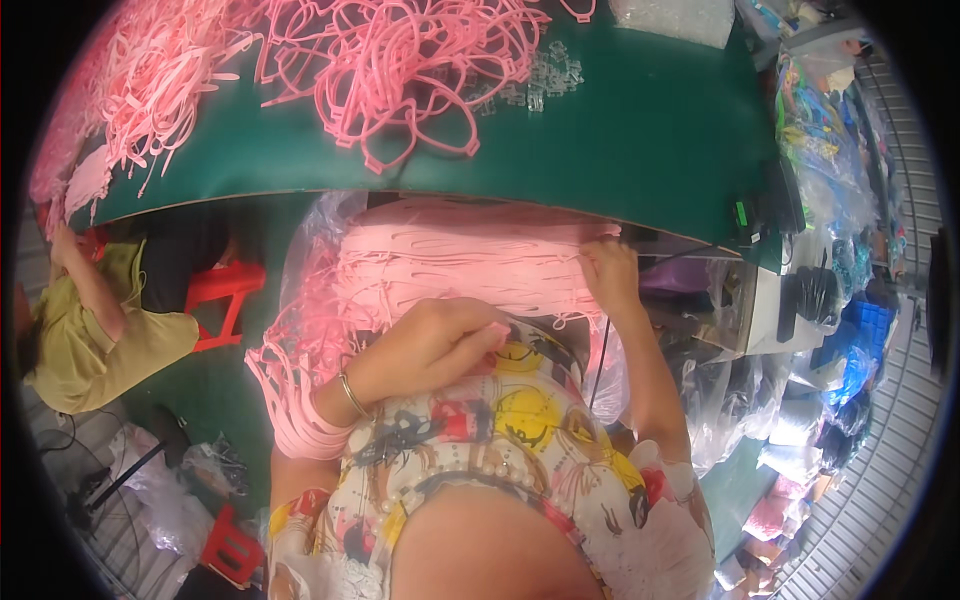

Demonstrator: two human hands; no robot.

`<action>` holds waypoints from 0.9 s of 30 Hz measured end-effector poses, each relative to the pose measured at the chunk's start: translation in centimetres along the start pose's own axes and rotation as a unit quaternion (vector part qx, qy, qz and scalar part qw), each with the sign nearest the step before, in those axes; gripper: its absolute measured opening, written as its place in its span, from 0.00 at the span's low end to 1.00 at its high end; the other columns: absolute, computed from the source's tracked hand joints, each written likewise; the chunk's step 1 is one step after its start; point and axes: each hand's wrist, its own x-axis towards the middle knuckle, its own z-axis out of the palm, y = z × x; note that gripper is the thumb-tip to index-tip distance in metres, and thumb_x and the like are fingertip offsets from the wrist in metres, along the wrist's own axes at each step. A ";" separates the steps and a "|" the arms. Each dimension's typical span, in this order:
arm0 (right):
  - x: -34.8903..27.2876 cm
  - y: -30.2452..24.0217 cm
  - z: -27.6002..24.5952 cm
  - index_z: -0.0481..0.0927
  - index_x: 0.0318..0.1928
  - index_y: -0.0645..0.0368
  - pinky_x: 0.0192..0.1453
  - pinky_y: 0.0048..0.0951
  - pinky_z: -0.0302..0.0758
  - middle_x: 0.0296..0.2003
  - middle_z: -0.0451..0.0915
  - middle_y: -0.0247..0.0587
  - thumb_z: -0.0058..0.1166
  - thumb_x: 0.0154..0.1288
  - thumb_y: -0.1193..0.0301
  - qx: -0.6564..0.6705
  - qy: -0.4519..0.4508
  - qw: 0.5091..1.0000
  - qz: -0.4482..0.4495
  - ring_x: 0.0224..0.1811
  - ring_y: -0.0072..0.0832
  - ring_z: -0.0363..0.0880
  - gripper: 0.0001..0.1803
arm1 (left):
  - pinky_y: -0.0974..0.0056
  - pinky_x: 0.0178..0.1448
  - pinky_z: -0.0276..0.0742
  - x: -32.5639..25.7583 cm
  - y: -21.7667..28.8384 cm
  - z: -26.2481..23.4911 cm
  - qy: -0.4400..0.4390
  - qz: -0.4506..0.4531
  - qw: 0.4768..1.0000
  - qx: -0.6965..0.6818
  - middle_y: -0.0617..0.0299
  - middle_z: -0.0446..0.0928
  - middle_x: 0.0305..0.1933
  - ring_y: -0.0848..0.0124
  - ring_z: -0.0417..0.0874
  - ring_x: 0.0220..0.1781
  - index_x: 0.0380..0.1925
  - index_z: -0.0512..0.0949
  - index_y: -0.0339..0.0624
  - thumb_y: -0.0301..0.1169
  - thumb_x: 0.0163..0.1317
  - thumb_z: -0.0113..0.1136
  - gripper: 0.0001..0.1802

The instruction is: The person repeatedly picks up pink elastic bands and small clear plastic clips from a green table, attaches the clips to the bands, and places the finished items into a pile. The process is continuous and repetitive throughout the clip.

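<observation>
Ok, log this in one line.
left hand: before patterned top | right hand: at pink strap bundle, right end | pink loops: on green table

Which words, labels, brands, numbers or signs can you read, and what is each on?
None can be read.
Green label on the black device by the green table: too small and blurred.
Patterned shirt: any lettering is too blurred to tell.
Bundled pink bands: no lettering visible.

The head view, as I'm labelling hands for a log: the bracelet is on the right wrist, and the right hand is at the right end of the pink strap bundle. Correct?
Not quite: the head view shows the bracelet on the left wrist. The right hand is indeed at the right end of the pink strap bundle.
</observation>
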 end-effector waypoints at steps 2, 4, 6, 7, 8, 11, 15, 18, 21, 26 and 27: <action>0.0 0.1 -0.3 0.80 0.37 0.54 0.48 0.43 0.67 0.35 0.78 0.41 0.59 0.55 0.69 -0.009 0.004 1.000 0.014 0.42 0.42 0.74 0.08 | 0.57 0.36 0.74 0.2 -0.2 0.0 0.003 -0.003 1.000 -0.009 0.51 0.77 0.27 0.53 0.79 0.29 0.32 0.77 0.35 0.33 0.67 0.50 0.12; 0.1 -0.2 -0.7 0.80 0.36 0.54 0.49 0.42 0.67 0.36 0.78 0.40 0.60 0.54 0.69 0.002 0.015 1.000 0.022 0.43 0.42 0.74 0.08 | 0.57 0.36 0.74 0.2 -0.4 0.0 0.011 0.000 1.000 -0.015 0.51 0.77 0.26 0.53 0.79 0.29 0.31 0.77 0.35 0.33 0.67 0.50 0.12; 0.2 -0.3 -1.5 0.80 0.36 0.54 0.50 0.42 0.67 0.36 0.78 0.40 0.61 0.53 0.70 0.030 0.037 0.998 0.028 0.45 0.42 0.75 0.08 | 0.57 0.36 0.74 0.2 -0.5 0.0 0.015 -0.005 1.000 -0.009 0.51 0.77 0.26 0.53 0.79 0.29 0.31 0.77 0.35 0.33 0.67 0.50 0.13; -0.1 -0.2 -1.8 0.80 0.36 0.54 0.51 0.41 0.67 0.37 0.78 0.39 0.61 0.53 0.70 0.052 0.003 0.998 0.026 0.45 0.42 0.75 0.09 | 0.57 0.37 0.74 0.3 -0.6 0.0 0.016 -0.007 1.000 -0.006 0.51 0.77 0.26 0.54 0.79 0.29 0.31 0.77 0.35 0.33 0.67 0.50 0.13; -0.5 -0.1 -2.1 0.80 0.36 0.55 0.51 0.41 0.67 0.37 0.79 0.39 0.62 0.52 0.70 0.073 -0.030 0.997 0.025 0.46 0.42 0.75 0.09 | 0.57 0.37 0.74 0.3 -0.6 0.0 0.014 -0.010 1.000 -0.009 0.51 0.77 0.26 0.54 0.79 0.30 0.31 0.77 0.35 0.33 0.67 0.50 0.13; -1.5 -0.1 -2.7 0.80 0.36 0.55 0.51 0.40 0.67 0.37 0.79 0.38 0.63 0.51 0.71 0.096 -0.070 0.993 -0.003 0.47 0.41 0.75 0.10 | 0.57 0.37 0.75 0.3 -0.6 0.0 0.007 -0.014 1.000 -0.015 0.51 0.77 0.27 0.53 0.79 0.30 0.32 0.78 0.35 0.33 0.66 0.50 0.13; -2.1 -0.7 -4.0 0.81 0.37 0.55 0.51 0.39 0.67 0.37 0.78 0.37 0.63 0.50 0.71 0.134 -0.065 0.988 -0.048 0.47 0.39 0.75 0.12 | 0.58 0.38 0.75 0.2 -0.9 0.1 0.009 -0.009 1.000 -0.012 0.50 0.78 0.27 0.53 0.80 0.31 0.33 0.78 0.35 0.33 0.66 0.50 0.13; -2.7 -1.4 -4.2 0.81 0.36 0.54 0.50 0.39 0.67 0.36 0.78 0.37 0.63 0.50 0.71 0.086 -0.093 0.991 -0.049 0.45 0.38 0.75 0.11 | 0.58 0.38 0.75 0.1 -1.0 0.1 0.004 -0.009 1.000 -0.010 0.50 0.78 0.27 0.53 0.80 0.31 0.34 0.79 0.35 0.33 0.66 0.50 0.12; -3.2 -1.2 -3.8 0.80 0.34 0.54 0.46 0.36 0.66 0.35 0.79 0.37 0.62 0.49 0.72 0.078 -0.085 0.992 -0.044 0.41 0.38 0.74 0.09 | 0.58 0.38 0.75 0.2 -0.8 0.1 -0.004 -0.013 1.000 -0.020 0.50 0.78 0.27 0.54 0.80 0.31 0.34 0.79 0.35 0.33 0.66 0.50 0.12; -3.4 -1.4 -5.2 0.78 0.34 0.56 0.47 0.38 0.69 0.29 0.78 0.40 0.61 0.53 0.72 0.108 -0.137 0.984 -0.019 0.37 0.39 0.76 0.07 | 0.58 0.41 0.75 0.3 -0.9 -0.1 -0.012 -0.029 0.999 -0.025 0.51 0.79 0.32 0.55 0.80 0.35 0.33 0.79 0.34 0.33 0.66 0.51 0.12; -3.2 -2.0 -6.4 0.78 0.34 0.57 0.46 0.36 0.70 0.29 0.78 0.40 0.60 0.54 0.73 0.118 -0.158 0.980 -0.006 0.35 0.38 0.77 0.07 | 0.58 0.43 0.75 0.3 -0.8 -0.1 -0.014 -0.028 0.999 -0.030 0.50 0.79 0.34 0.55 0.80 0.37 0.33 0.79 0.34 0.33 0.66 0.51 0.12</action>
